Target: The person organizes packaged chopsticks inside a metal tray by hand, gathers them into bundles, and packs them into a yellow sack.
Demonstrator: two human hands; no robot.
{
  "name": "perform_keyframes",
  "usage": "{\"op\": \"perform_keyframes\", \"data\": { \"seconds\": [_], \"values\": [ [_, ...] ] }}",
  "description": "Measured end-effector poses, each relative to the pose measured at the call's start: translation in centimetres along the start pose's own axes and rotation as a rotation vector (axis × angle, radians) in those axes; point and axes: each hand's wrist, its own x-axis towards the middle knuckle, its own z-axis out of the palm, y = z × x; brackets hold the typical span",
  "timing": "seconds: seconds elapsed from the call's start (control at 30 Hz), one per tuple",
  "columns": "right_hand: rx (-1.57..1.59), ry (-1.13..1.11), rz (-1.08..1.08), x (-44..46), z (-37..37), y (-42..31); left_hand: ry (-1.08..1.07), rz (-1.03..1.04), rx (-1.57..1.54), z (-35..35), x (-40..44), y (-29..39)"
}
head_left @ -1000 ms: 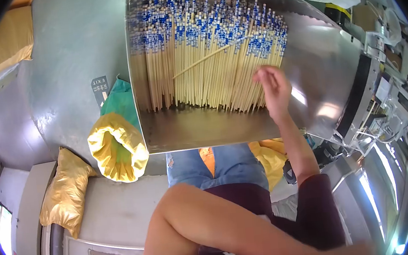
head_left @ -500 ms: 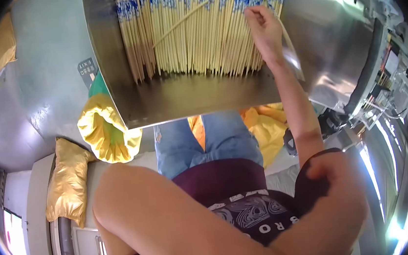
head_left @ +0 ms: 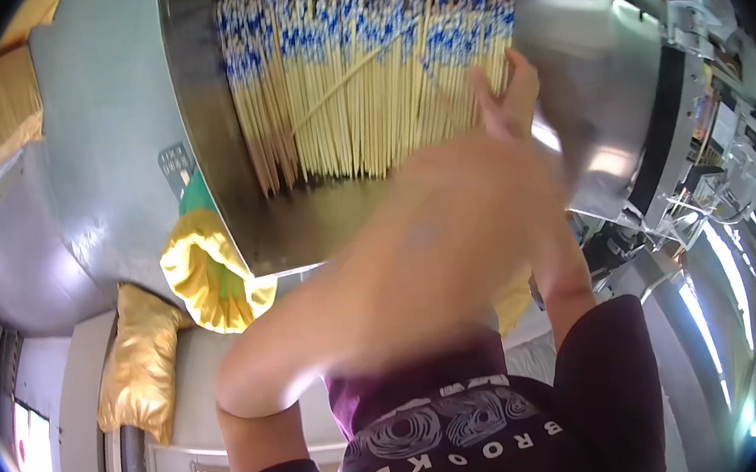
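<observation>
A metal tray (head_left: 205, 143) holds many thin pale wooden sticks (head_left: 339, 117) with blue-and-white ends, lying side by side. One stick (head_left: 341, 89) lies slanted across the others. My right hand (head_left: 515, 95) is over the right end of the row, thumb and a finger spread apart, with nothing visible between them. My left forearm crosses in front of my body. My left hand (head_left: 504, 174) is smeared by motion near my right wrist, and its fingers cannot be made out.
A yellow and green cloth sleeve (head_left: 217, 270) hangs at the tray's near left corner. A gold cushion-like bag (head_left: 140, 368) is farther left. Sloping metal surface (head_left: 599, 78) and machine parts with wires (head_left: 702, 196) are on the right.
My left hand has moved up from my right upper arm toward my right wrist. My right hand's fingers have gone from curled together to spread. The camera view has shifted.
</observation>
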Motion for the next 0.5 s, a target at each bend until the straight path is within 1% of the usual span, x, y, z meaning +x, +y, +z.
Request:
{"op": "perform_keyframes", "data": {
  "seconds": [0.03, 0.07, 0.1, 0.13, 0.17, 0.2, 0.23, 0.27, 0.3, 0.37, 0.4, 0.43, 0.47, 0.5],
  "values": [
    [0.031, -0.107, 0.11, -0.4, -0.4, 0.2, -0.183, -0.12, -0.018, -2.5, 2.1, -1.5],
    [0.03, -0.081, 0.103, -1.0, -0.4, 0.1, 0.271, -0.148, 0.087, 2.0, 2.5, -6.9],
    [-0.028, -0.199, 0.226, -1.8, 0.0, -0.4, 0.179, -0.332, 0.271, 2.7, 3.6, -9.4],
    [-0.083, -0.319, 0.349, -2.1, 0.5, -1.2, 0.275, -0.414, 0.378, 3.8, 4.3, -11.4],
    [-0.081, -0.305, 0.349, -1.9, 1.1, -2.4, 0.371, -0.499, 0.483, 4.6, 4.8, -13.0],
    [-0.199, -0.31, 0.396, -1.9, 1.7, -3.8, 0.369, -0.489, 0.49, 5.2, 5.3, -14.4],
    [-0.318, -0.319, 0.445, -1.9, 2.2, -4.8, 0.479, -0.522, 0.486, 5.6, 5.7, -15.6],
    [-0.18, -0.27, 0.485, -2.2, 3.1, -4.4, 0.589, -0.554, 0.48, 5.8, 5.7, -16.4],
    [-0.18, -0.264, 0.491, -2.3, 3.8, -5.0, 0.585, -0.548, 0.483, 5.7, 5.6, -16.7],
    [-0.05, -0.228, 0.482, -2.3, 5.7, -6.8, 0.665, -0.582, 0.305, 5.2, 5.2, -17.7],
    [0.036, -0.252, 0.466, -2.3, 6.1, -8.0, 0.796, -0.506, 0.385, 5.2, 4.8, -18.1],
    [0.123, -0.278, 0.448, -2.4, 6.4, -9.4, 0.789, -0.502, 0.39, 4.9, 4.2, -18.6],
    [0.128, -0.275, 0.455, -2.4, 6.9, -11.0, 0.836, -0.528, 0.357, 4.3, 3.6, -18.6],
    [0.183, -0.322, 0.428, -2.4, 7.4, -12.6, 0.884, -0.555, 0.325, 3.9, 3.1, -18.8]
  ]
}}
